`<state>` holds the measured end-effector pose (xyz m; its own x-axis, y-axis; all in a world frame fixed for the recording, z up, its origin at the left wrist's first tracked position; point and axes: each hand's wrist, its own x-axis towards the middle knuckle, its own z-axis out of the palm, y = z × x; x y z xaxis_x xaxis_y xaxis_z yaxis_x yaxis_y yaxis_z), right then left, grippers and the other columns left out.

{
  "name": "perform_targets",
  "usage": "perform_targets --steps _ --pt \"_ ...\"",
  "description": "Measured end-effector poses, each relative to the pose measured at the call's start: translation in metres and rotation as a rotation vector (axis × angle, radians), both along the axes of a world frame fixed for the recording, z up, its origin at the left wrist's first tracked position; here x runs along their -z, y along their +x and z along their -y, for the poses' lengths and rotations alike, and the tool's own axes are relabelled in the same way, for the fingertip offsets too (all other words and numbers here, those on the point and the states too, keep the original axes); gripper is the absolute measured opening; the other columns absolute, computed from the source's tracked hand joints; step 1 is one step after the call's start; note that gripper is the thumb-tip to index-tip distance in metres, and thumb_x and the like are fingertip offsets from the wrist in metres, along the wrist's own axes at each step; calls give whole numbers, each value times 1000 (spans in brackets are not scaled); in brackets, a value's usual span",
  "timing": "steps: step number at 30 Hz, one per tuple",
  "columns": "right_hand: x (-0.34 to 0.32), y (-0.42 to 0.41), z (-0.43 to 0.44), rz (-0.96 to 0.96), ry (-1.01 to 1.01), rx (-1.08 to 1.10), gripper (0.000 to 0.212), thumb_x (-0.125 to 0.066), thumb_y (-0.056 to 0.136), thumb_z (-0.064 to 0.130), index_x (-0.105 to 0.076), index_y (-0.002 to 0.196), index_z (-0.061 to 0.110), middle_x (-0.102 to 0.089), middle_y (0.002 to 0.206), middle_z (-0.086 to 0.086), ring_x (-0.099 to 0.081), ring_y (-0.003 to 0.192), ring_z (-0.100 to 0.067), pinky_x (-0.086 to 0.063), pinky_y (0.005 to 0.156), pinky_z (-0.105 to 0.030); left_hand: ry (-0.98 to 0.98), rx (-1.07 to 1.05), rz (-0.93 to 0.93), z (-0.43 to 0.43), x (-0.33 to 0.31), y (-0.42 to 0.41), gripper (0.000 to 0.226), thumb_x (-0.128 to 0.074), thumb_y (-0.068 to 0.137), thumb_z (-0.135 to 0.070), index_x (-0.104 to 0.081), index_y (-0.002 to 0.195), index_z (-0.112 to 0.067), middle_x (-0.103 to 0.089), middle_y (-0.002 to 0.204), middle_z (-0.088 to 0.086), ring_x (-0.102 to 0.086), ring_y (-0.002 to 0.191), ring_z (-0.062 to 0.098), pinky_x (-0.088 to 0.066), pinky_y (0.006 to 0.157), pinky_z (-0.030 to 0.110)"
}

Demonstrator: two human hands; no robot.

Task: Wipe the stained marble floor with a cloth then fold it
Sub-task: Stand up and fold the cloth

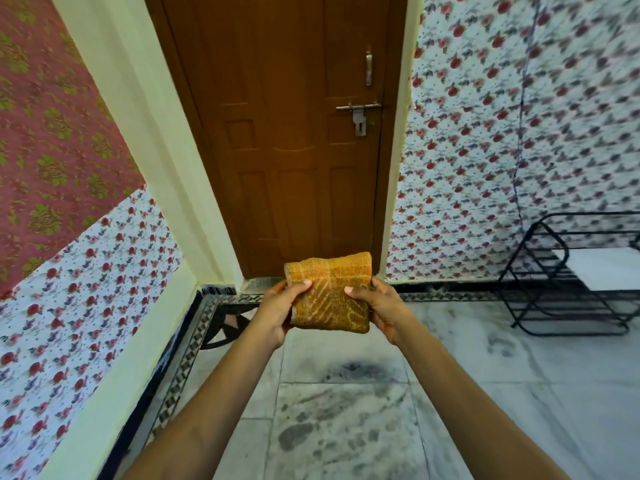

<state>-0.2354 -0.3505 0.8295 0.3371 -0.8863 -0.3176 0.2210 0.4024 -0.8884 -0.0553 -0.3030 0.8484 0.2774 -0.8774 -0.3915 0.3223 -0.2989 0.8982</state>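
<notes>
A folded orange-yellow cloth (330, 292) is held up in front of me, above the floor. My left hand (277, 313) grips its left edge, thumb on the front face. My right hand (379, 308) grips its right edge the same way. The cloth forms a compact thick rectangle. Below it the white marble floor (485, 393) carries dark grey smudges and stains (332, 410) between my forearms.
A brown wooden door (294, 133) with a metal latch stands straight ahead. Floral-papered walls (502, 150) flank it. A black wire rack (568, 271) sits on the floor at the right. A patterned dark border (194, 341) runs along the left wall.
</notes>
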Motion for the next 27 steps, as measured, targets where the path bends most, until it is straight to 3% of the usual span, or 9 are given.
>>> perform_targets --steps 4,9,12,14,16,22,27 --pt "6 -70 18 -10 16 47 45 -70 80 6 -55 122 14 -63 118 -9 -60 106 -25 -51 84 -38 32 25 13 24 7 -73 16 -70 82 -20 -62 95 -20 -71 88 4 -68 79 20 -53 63 31" --pt "19 -168 40 -168 -45 52 44 -69 83 14 -54 124 15 -63 118 -7 -60 103 -22 -51 68 -28 78 67 30 59 20 -174 31 -69 83 -21 -58 111 -17 -67 104 10 -63 96 27 -53 82 40" --pt "24 -223 55 -223 -54 60 44 -67 84 10 -53 126 15 -62 121 -7 -59 108 -24 -52 78 -34 121 72 21 79 29 -231 35 -69 83 -21 -57 115 -17 -65 109 11 -62 102 29 -51 90 44" --pt "27 -254 64 -249 -35 76 44 -66 85 9 -52 127 14 -61 123 -9 -58 111 -26 -51 88 -39 149 90 10 90 34 -261 34 -69 83 -22 -57 114 -18 -66 108 10 -62 101 29 -51 90 44" --pt "29 -283 75 -259 -23 86 43 -64 86 9 -52 127 15 -61 123 -9 -59 110 -26 -50 89 -39 169 111 2 103 39 -290 29 -69 83 -21 -58 109 -18 -67 105 10 -63 98 28 -52 87 43" --pt "45 -346 117 -266 28 146 43 -66 84 7 -53 125 9 -62 121 -11 -59 107 -27 -50 84 -37 197 155 2 156 57 -350 26 -70 82 -20 -60 106 -17 -68 106 12 -65 98 29 -52 89 46" --pt "56 -398 168 -275 51 203 40 -66 84 6 -56 122 7 -62 119 -13 -60 103 -26 -51 74 -33 249 198 -55 223 80 -397 29 -71 81 -20 -60 107 -16 -68 106 13 -66 90 28 -55 76 41"
